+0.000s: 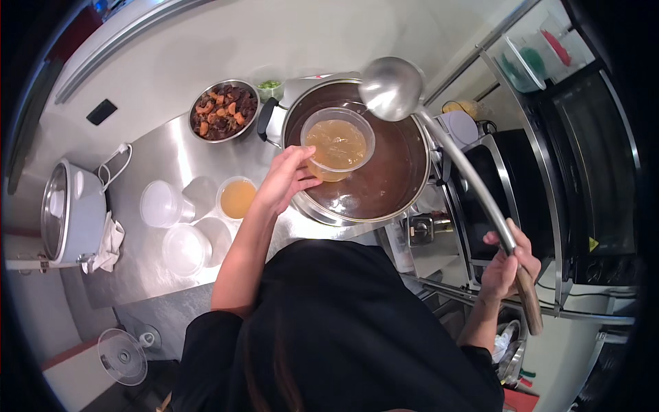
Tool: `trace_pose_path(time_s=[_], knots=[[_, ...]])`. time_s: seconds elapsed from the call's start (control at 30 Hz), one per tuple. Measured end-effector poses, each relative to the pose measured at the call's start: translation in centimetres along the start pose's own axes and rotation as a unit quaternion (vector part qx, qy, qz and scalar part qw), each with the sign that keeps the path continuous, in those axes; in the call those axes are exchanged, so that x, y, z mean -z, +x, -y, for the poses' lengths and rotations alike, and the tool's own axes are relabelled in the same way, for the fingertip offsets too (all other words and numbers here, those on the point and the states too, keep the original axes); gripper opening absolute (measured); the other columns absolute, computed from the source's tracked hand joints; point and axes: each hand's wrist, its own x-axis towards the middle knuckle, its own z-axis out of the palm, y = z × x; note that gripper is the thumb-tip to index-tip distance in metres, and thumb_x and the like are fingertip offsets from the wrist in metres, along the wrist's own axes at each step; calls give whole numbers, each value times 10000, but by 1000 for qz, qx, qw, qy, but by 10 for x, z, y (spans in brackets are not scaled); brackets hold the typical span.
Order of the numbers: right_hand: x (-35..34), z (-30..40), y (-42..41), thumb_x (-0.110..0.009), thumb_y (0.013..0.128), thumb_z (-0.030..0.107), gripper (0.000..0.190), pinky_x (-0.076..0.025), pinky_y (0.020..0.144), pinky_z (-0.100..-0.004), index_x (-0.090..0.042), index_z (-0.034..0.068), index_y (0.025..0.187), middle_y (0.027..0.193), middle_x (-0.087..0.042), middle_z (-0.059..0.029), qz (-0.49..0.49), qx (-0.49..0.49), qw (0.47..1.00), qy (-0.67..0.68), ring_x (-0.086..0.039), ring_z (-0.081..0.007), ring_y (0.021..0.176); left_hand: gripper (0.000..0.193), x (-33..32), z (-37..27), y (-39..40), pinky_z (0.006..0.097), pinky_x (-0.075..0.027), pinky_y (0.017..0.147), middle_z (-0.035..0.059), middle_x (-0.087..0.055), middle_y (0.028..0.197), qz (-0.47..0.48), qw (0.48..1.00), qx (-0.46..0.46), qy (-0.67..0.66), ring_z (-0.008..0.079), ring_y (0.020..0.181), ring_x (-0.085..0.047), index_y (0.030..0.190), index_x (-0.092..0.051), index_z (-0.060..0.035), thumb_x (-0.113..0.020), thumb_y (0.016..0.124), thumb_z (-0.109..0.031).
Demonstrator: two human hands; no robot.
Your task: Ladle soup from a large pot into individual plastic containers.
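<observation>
My left hand (289, 177) grips a clear plastic deli container (337, 140) of golden-brown broth by its near left side. It is held over a large steel stockpot (423, 190) with black handles. Brown liquid (378, 180) with a shiny surface fills part of the pot. My right hand (509, 262) is closed around the long handle of a steel ladle (392, 88), near its wooden grip. The ladle's bowl hangs above the pot's far right rim, and its inside is not visible.
On the steel counter (154, 154) stand a filled container (237, 198), stacks of empty containers (163, 203) and lids (186, 250). A bowl of braised meat and carrots (224, 110) and a tub of chopped greens (269, 88) sit by the wall. A rice cooker (77, 211) stands left; ovens (587, 170) are right.
</observation>
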Motion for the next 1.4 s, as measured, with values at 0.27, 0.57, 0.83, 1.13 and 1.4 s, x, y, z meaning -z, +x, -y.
trace_pose_path(time_s=[0.27,0.57,0.83,1.13,1.4], knots=[[-33,-50,-49,-540,914,35,103,-568,759,-388,-528,-8,1008,1097,-594,-302,57,-44,997,-37,-679,-303,825,363,-3,5,6,366,-532,804,121,-587,1051,-30,999,-7,21,237,950,-618,1045,-504,-50,-646,866,-332],[-46,-56,-56,-489,958,83,148,-575,737,-378,-474,-17,1066,1099,-592,-271,-143,-288,938,127,-670,-277,794,457,-2,4,6,369,-495,846,109,-550,1081,12,1000,6,11,212,985,-584,1078,-483,-41,-666,839,-385],[-11,-44,-27,-543,942,154,173,-575,704,-339,-509,14,1039,984,-629,-226,-276,-356,877,168,-675,-255,755,378,2,2,4,374,-514,819,115,-573,1049,7,1000,0,4,220,936,-602,1067,-495,-40,-619,878,-343],[7,-11,15,-513,959,164,179,-589,714,-339,-517,4,1038,1014,-636,-257,-275,-272,908,161,-689,-263,787,330,-5,0,4,363,-511,814,118,-579,1035,0,1000,5,16,213,923,-593,1039,-485,-47,-594,891,-321],[-1,4,22,-465,977,165,169,-583,692,-338,-503,20,1054,1059,-618,-279,-237,-259,921,169,-685,-260,795,340,-3,1,5,365,-513,806,112,-575,1027,1,1000,8,23,205,899,-596,1028,-497,-44,-610,879,-327]])
